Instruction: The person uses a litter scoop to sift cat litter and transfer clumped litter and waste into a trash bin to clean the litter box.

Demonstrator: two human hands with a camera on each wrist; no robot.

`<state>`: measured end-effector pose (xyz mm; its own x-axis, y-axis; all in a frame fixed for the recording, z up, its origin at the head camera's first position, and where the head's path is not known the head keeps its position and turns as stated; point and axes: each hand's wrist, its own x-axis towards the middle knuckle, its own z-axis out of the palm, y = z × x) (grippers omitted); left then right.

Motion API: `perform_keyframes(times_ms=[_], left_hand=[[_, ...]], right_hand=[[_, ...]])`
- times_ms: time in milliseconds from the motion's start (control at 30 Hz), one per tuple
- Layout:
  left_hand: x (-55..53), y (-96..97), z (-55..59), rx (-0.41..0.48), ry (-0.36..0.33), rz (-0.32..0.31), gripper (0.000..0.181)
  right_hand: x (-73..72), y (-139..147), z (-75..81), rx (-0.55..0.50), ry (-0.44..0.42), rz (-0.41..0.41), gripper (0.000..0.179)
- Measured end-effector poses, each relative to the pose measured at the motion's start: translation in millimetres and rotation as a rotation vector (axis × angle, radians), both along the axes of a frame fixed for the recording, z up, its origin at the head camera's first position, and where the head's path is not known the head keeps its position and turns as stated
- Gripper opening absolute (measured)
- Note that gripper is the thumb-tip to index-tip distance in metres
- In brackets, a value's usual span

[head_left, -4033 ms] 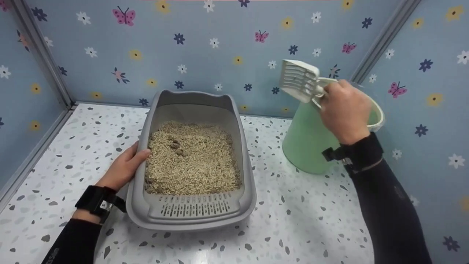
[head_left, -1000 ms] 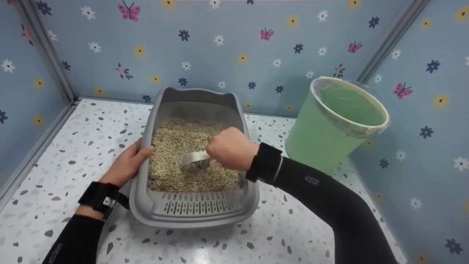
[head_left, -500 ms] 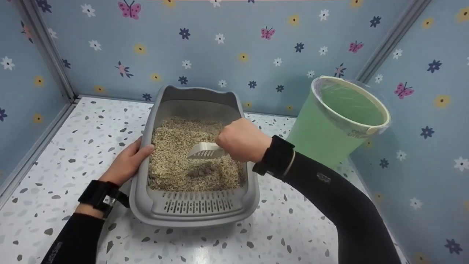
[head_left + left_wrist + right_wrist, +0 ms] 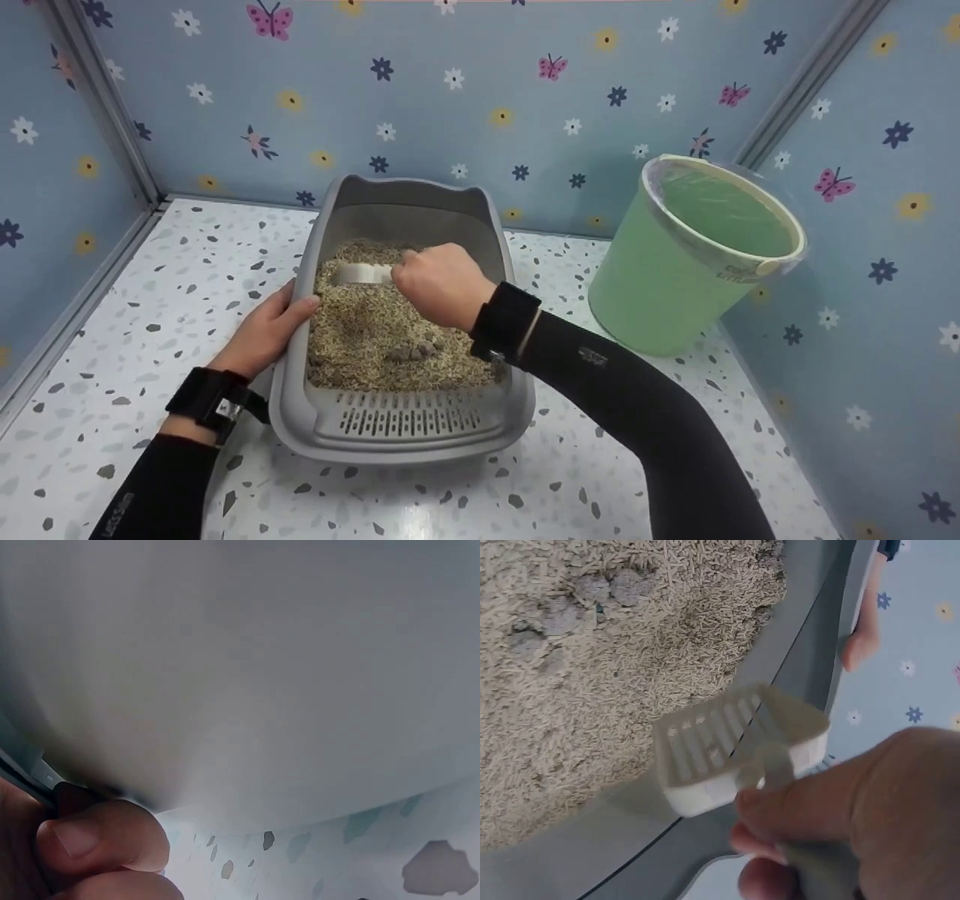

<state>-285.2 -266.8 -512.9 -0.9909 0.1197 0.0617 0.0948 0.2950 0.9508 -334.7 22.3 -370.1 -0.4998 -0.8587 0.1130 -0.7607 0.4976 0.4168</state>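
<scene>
A grey litter box (image 4: 405,451) holds tan pellet litter (image 4: 367,322), with several greyish clumps (image 4: 412,351) lying on it toward the front. My left hand (image 4: 262,334) grips the box's left rim, thumb over the edge; in the left wrist view its curled fingers (image 4: 112,840) are beside the box's pale side. The handle of a white slotted litter scoop (image 4: 364,274) is held in my right hand (image 4: 444,285), over the back left of the litter. In the right wrist view, the scoop (image 4: 705,795) shows no clump in it; much of its handle is covered by the hand.
A green waste bin (image 4: 652,285) with a clear liner stands to the right of the box, its mouth uncovered. Blue flowered panels (image 4: 450,105) enclose the speckled white table (image 4: 585,480) at the back and on both sides.
The scoop went from above the bin into the litter, then rose and moved toward the box's back left. Clumps now lie nearer the front. My left hand has stayed on the rim.
</scene>
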Motion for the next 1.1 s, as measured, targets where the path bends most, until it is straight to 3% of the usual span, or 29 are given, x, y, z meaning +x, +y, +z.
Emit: perform_keyframes(times_ms=[133, 467, 633, 800, 967, 1100], left_hand=[[0.5, 0.3, -1.5, 0.017, -0.003, -0.005, 0.080], [0.7, 0.5, -3.4, 0.062, 0.009, -0.023, 0.076], [-1.9, 1.3, -0.3, 0.037, 0.013, -0.018, 0.074], [-0.2, 0.7, 1.6, 0.020, 0.002, -0.009, 0.078], [0.9, 0.5, 1.5, -0.005, -0.009, -0.005, 0.080], [0.9, 0.3, 0.7, -0.016, -0.022, 0.006, 0.081]], right_hand=[[-8.2, -19, -9.2, -0.002, 0.056, -0.057, 0.028], [-25.5, -53, -36.9, 0.101, 0.013, -0.118, 0.031], [-22.3, -48, -46.3, 0.088, 0.022, -0.048, 0.030], [-16.2, -24, -45.7, 0.061, -0.026, 0.078, 0.027], [-14.7, 4, -36.4, 0.045, -0.108, 0.179, 0.021], [-15.4, 19, -23.7, 0.031, -0.151, 0.169, 0.014]])
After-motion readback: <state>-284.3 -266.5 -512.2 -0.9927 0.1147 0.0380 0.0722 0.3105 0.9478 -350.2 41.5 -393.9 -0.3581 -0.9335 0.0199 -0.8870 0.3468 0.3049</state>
